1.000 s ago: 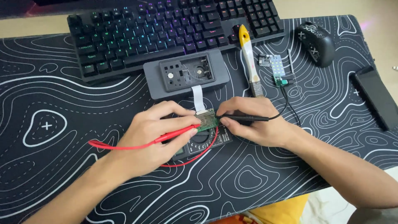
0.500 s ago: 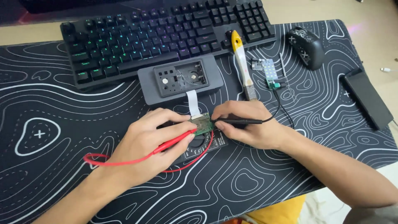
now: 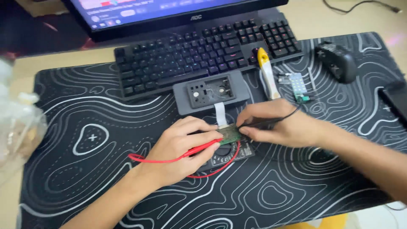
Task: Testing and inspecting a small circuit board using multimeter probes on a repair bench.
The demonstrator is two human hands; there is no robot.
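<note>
Green circuit board (image 3: 231, 133) sits between the two hands, with the left hand (image 3: 182, 146) on one side and the right hand (image 3: 282, 127) on the other, over a dark meter body (image 3: 231, 154) on the black mat (image 3: 85, 169) with white contour lines that covers the tabletop. The left hand is closed around a red probe (image 3: 199, 148), pinched between thumb and fingers, its tip on the board's near edge; a red lead (image 3: 157, 160) loops out behind that hand. The right hand is curled shut on a thin black probe (image 3: 258, 124), its tip at the board's far side. A white flat ribbon (image 3: 220, 114) runs from the board away from the hands to a grey rectangular housing (image 3: 210, 91) with an open recess. Beyond it lies a black keyboard (image 3: 199, 53) under a monitor edge (image 3: 169, 17). Past the right hand are a yellow-and-white tool (image 3: 267, 72), a small pale board (image 3: 296, 82) and a black controller (image 3: 337, 63). Open mat stretches outward from the left hand to crinkled clear plastic (image 3: 17, 123) at the edge.
</note>
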